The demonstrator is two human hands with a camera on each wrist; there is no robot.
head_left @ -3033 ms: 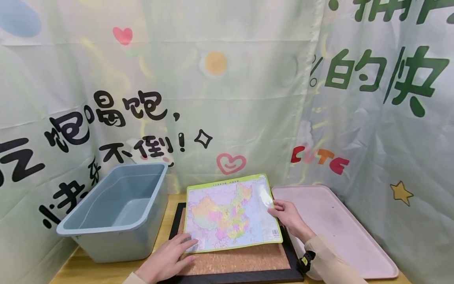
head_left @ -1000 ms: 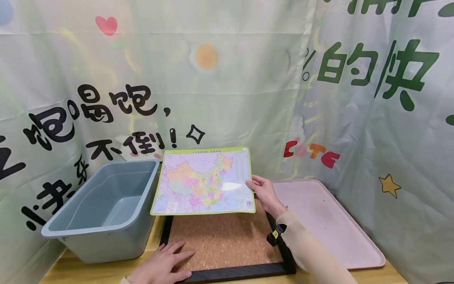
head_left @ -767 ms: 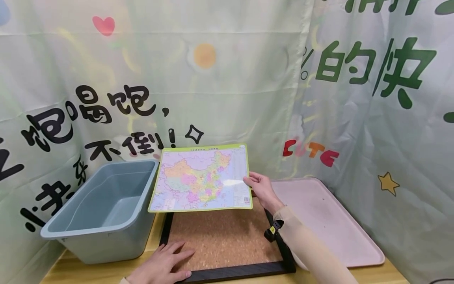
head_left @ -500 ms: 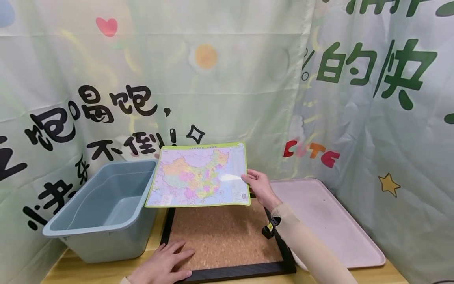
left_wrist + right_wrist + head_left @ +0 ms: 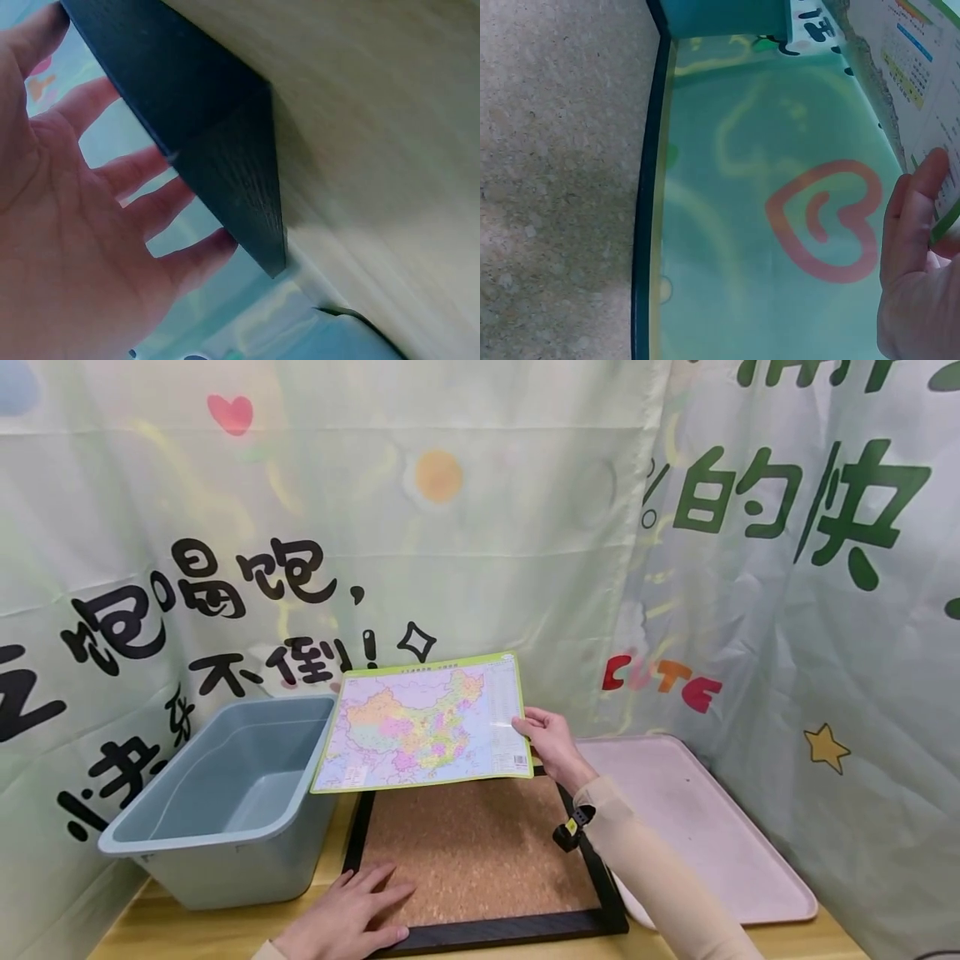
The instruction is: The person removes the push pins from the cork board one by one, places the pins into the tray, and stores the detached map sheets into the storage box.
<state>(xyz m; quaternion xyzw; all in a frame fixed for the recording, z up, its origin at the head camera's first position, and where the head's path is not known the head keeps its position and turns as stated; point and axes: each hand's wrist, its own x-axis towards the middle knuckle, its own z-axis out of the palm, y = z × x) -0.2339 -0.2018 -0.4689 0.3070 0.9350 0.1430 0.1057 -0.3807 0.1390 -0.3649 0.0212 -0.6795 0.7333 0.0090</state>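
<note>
A map sheet (image 5: 420,722) with a green border hangs tilted above the far part of a black-framed cork board (image 5: 480,860). My right hand (image 5: 553,745) pinches the map's right edge between thumb and fingers. In the right wrist view the fingers (image 5: 919,214) lie against the sheet's printed back (image 5: 922,75). My left hand (image 5: 345,910) rests spread on the board's near left corner, fingers straight. Seen from the left wrist, its fingertips touch the black frame (image 5: 217,150) at a corner.
On the left stands a deep blue-grey plastic tub (image 5: 225,793), its rim close to the map's left edge. A pink tray (image 5: 705,835) lies to the right of the board. Everything stands on a wooden table (image 5: 202,935); a printed curtain (image 5: 480,560) hangs behind.
Since three seconds ago, my right hand has raised the map off the cork board, up and leftward. My left hand has let go of the map's corner and rests on the frame.
</note>
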